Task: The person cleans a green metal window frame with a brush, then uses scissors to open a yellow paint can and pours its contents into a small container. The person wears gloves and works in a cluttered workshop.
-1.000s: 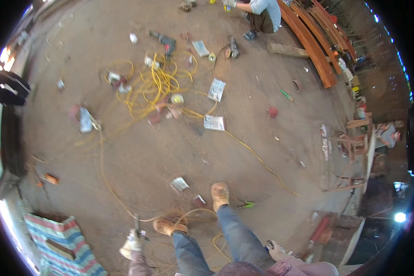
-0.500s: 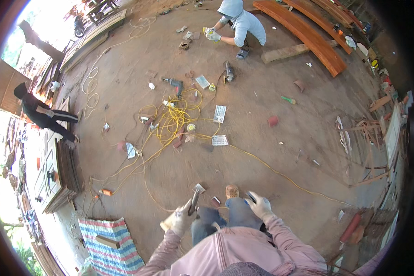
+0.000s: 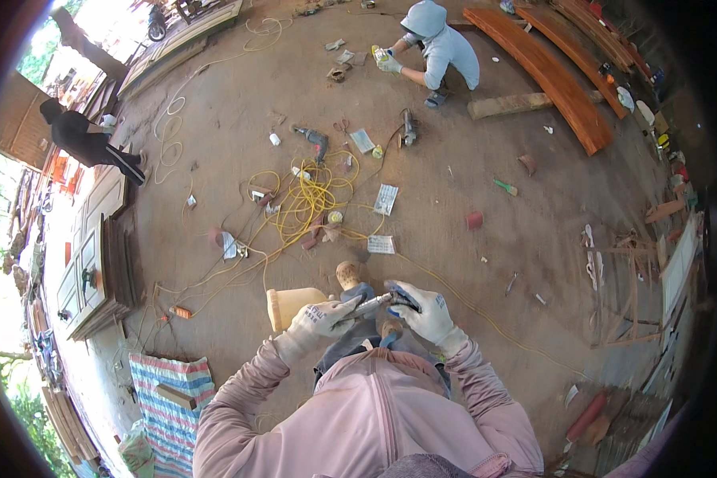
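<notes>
In my gloved left hand (image 3: 317, 325) is a grey metal tool (image 3: 368, 307), its fingers closed round it. A cream cup-shaped piece (image 3: 288, 306) stands out beside that hand; the glove hides whether it joins the tool. My gloved right hand (image 3: 426, 312) grips a short dark piece (image 3: 404, 295) whose kind I cannot make out. The tool's slim end meets this dark piece between both hands, in front of my body. Below them my shoe (image 3: 347, 275) stands on the brown floor.
Tangled yellow cord (image 3: 315, 195) lies ahead, with a drill (image 3: 314, 143) and an angle grinder (image 3: 409, 127) beyond. A crouching person (image 3: 438, 52) works near curved wood planks (image 3: 546, 80). Another person (image 3: 92, 143) bends at left by stacked door panels (image 3: 95, 275). A striped sheet (image 3: 167, 406) lies near left.
My hands have come up and together, and the tool's end now meets the dark piece. The cream piece has swung out ahead. One shoe has stepped forward.
</notes>
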`<state>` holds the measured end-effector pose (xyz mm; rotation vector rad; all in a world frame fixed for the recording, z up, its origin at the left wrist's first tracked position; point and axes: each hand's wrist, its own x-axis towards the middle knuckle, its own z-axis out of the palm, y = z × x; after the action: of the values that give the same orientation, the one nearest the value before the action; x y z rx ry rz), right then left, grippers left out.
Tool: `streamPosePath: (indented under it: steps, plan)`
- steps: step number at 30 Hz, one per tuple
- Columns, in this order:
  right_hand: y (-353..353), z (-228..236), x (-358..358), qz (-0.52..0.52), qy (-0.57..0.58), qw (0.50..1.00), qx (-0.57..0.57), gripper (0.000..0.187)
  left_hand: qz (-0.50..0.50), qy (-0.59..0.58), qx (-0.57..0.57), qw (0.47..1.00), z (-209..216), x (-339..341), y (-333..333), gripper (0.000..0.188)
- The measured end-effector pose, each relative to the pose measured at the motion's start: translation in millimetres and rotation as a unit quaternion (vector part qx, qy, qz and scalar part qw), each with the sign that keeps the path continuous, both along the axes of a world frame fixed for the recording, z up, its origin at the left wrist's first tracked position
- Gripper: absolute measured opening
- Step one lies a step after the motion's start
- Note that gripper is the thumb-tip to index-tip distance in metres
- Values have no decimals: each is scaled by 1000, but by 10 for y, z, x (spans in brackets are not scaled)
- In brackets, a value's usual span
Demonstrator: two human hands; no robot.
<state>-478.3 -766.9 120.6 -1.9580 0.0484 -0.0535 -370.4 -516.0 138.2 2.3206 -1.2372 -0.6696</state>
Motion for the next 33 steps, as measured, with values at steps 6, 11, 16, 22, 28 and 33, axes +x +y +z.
streamPosePath:
  steps: [6,11,16,22,28,33]
  plan:
    - [-7,127,652,13,37,995,95,50,-52,-28,-17,998,187,760,60,53]
    - [92,297,1449,49,84,988,121,46,-52,-21,27,998,546,1501,172,47]
    - [30,652,2128,181,-54,967,-170,44,-130,2,134,982,881,2152,142,45]
    - [-186,1084,2705,160,-74,961,-213,43,-153,1,83,985,1148,2935,-163,40]
    - [-693,1018,3305,219,-67,965,-129,41,-259,-20,143,955,1145,3628,-678,27]
    - [-1420,696,4002,205,-129,969,-53,40,-261,66,208,940,1335,4272,-1550,26]
